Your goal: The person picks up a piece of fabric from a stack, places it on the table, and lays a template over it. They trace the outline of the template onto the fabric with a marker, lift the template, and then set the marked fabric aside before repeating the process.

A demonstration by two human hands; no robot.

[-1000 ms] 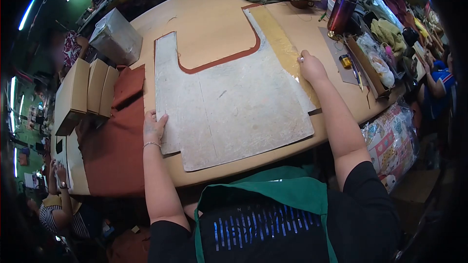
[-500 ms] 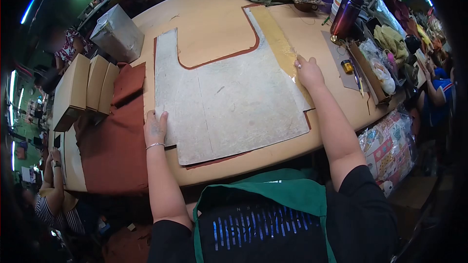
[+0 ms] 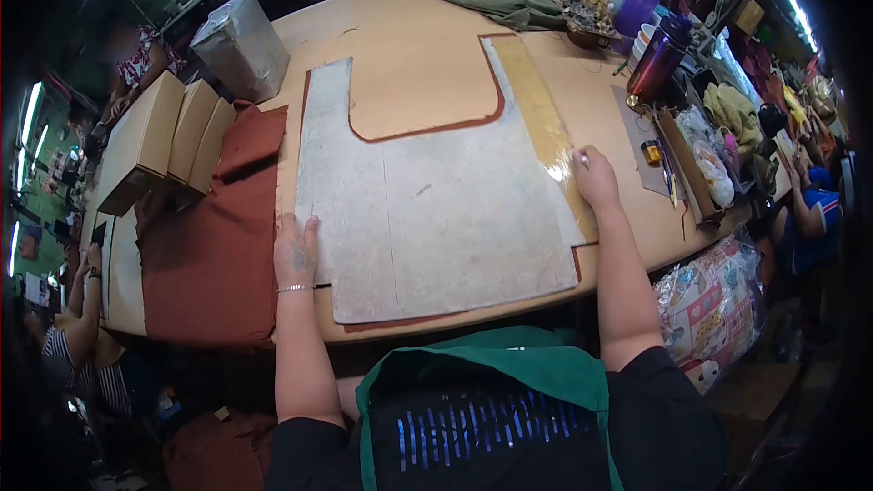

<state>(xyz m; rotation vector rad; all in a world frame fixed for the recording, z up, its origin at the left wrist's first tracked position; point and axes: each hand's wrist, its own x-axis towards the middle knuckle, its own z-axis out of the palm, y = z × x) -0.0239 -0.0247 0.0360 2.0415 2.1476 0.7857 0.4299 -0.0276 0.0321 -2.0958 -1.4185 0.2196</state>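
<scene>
The left hand (image 3: 296,255) lies flat, fingers straight and together, pressing the near-left edge of the grey template (image 3: 455,209). At its right edge, the fingers of the right hand (image 3: 596,177) pinch a small white piece (image 3: 583,160), possibly chalk. Beyond both sets of fingers, the template's two straps point away across the bench (image 3: 409,55), its long axis running near to far.

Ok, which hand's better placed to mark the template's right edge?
Probably the right hand: it's at that edge of the grey template, pinching a white piece; the left hand lies flat opposite.
</scene>
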